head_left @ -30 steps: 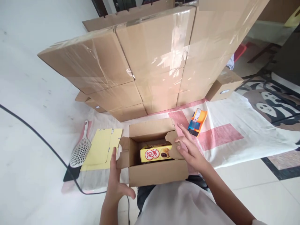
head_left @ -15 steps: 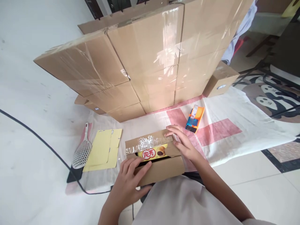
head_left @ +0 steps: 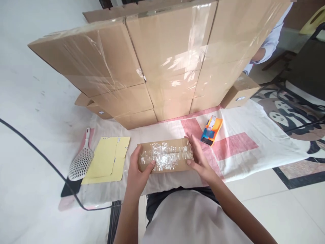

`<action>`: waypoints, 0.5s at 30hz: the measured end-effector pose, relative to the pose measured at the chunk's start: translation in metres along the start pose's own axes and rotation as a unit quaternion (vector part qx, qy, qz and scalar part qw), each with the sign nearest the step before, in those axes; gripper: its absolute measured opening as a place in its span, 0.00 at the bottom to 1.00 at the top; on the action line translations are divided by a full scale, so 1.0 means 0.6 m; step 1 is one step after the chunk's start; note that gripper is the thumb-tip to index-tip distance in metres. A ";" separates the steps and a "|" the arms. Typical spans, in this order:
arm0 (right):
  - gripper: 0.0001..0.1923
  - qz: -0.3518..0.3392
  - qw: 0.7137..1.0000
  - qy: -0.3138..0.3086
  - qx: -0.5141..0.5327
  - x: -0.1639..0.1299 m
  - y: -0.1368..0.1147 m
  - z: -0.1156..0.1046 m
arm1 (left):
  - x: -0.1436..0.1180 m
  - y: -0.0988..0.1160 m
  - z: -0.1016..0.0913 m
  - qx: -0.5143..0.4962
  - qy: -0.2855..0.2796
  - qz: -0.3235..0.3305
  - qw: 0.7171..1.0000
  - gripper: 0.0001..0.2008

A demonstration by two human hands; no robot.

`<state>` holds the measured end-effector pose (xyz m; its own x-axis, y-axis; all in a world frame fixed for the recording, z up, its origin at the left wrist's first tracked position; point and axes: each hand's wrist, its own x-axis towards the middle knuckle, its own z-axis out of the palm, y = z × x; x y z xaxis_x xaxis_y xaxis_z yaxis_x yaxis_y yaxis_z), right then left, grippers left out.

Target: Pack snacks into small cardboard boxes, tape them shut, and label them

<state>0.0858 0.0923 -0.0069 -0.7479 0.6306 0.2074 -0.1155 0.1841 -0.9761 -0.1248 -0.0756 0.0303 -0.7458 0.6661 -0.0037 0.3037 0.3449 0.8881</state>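
Note:
A small cardboard box (head_left: pixel 166 156) lies on the white and pink cloth (head_left: pixel 241 149) right in front of me, its flaps folded shut, with crinkled clear tape across the top. My left hand (head_left: pixel 138 169) grips its left end, thumb on top. My right hand (head_left: pixel 199 159) holds its right end with fingers along the side. An orange and blue tape dispenser (head_left: pixel 211 131) lies on the cloth just beyond my right hand.
A wall of large taped cardboard boxes (head_left: pixel 157 61) stands behind. Yellow flat cards (head_left: pixel 106 162) and a white mesh scoop (head_left: pixel 81 162) lie at left, near a black cable (head_left: pixel 33 149). A smaller box (head_left: pixel 240 91) and another person's sleeve (head_left: pixel 269 44) are at right.
The box was open with a yellow snack pack showing inside. Both hands folded the flaps down, and the box is now shut and held at both ends.

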 end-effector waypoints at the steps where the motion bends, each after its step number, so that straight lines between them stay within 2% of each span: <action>1: 0.43 0.015 1.000 0.015 0.005 0.000 -0.003 0.006 | -0.001 -0.003 -0.001 -0.001 -0.003 -0.001 1.000 0.32; 6: 0.41 0.066 0.997 0.045 0.000 0.013 -0.029 0.034 | -0.003 -0.008 -0.007 -0.024 -0.018 -0.048 0.998 0.19; 8: 0.39 0.061 0.994 0.089 0.003 0.013 -0.029 0.025 | -0.003 -0.007 -0.006 -0.044 -0.015 -0.046 0.998 0.18; 9: 0.36 0.047 0.988 0.144 0.003 0.011 -0.025 0.010 | -0.004 -0.006 -0.004 -0.051 -0.011 -0.041 0.998 0.18; 10: 0.32 0.030 0.974 0.225 -0.005 0.008 -0.016 -0.012 | -0.005 -0.007 -0.003 -0.056 -0.006 -0.037 0.998 0.18; 11: 0.29 0.018 0.947 0.319 -0.027 0.006 -0.006 -0.041 | -0.007 -0.007 -0.001 -0.058 -0.002 -0.034 0.998 0.18; 12: 0.26 0.014 0.906 0.419 -0.059 0.005 0.008 -0.074 | -0.009 -0.008 0.000 -0.060 0.004 -0.030 0.998 0.18; 13: 0.25 0.031 0.864 0.489 -0.112 0.006 0.022 -0.109 | -0.011 -0.010 0.002 -0.059 0.012 -0.027 0.998 0.19; 14: 0.25 0.065 0.840 0.514 -0.161 0.009 0.037 -0.141 | -0.011 -0.011 0.004 -0.055 0.019 -0.021 0.998 0.19; 15: 0.24 0.085 0.843 0.500 -0.178 0.015 0.052 -0.168 | -0.010 -0.012 0.006 -0.048 0.027 -0.014 0.998 0.19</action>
<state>0.1414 0.1794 -0.0289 0.2119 0.9584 0.1912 0.2751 0.1292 -0.9527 -0.1205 -0.0795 0.0222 -0.7847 0.6199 -0.0063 0.2262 0.2957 0.9281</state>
